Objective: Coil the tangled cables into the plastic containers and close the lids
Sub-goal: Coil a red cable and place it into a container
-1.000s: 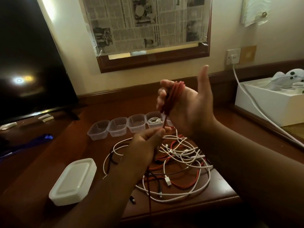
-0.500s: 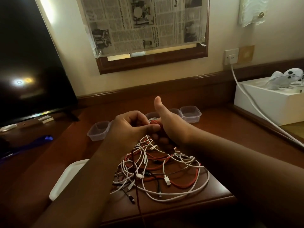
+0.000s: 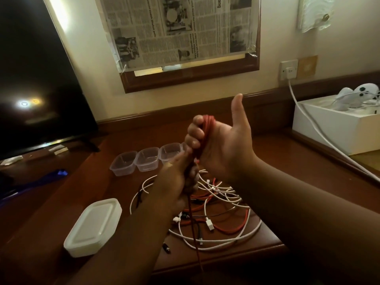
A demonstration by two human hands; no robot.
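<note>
Winding is carrying on: the right hand (image 3: 224, 145), down by the tangle (image 3: 216, 206) on the tabletop (image 3: 236, 262) half a second ago, is rising again with the red cable (image 3: 206, 134) looped round its curled fingers, thumb up, while the left hand (image 3: 174, 182) is pinching the trailing strand below, containers (image 3: 147, 159) waiting behind.

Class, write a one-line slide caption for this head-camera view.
Right hand wears a red cable coil; left hand feeds its tail.

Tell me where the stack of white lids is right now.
In the head view the stack of white lids lies on the wooden desk at lower left, left of the cable tangle and nearer than the clear containers.
</note>
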